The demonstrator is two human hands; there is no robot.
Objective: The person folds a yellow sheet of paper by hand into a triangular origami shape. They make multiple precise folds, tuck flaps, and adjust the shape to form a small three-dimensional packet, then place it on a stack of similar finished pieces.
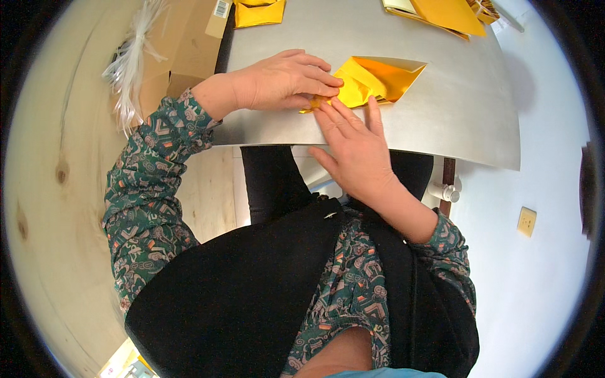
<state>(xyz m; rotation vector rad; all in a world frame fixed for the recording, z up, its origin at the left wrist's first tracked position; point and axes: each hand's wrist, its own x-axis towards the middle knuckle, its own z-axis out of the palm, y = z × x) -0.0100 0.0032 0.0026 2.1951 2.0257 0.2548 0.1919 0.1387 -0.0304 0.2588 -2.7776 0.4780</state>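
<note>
A piece of shiny gold paper (362,79), partly folded, lies near the front edge of the metal table. Its right part stands up like an open pocket, with an orange-gold inner face showing. My left hand (277,82) comes from the left, its fingers closed over the paper's left end and the thumb tucked low beside it. From below, my right hand (354,142) reaches up with fingers stretched out, and their tips press the paper's near edge. The hands nearly touch at the left end, where they hide part of the folds.
The grey metal table (466,107) has a curved-looking front edge. Folded gold paper (259,14) lies at the far left, and a stack of gold sheets (441,14) at the far right. Left of the table stand a cardboard box (189,41) and a bundle of clear plastic strips (133,69).
</note>
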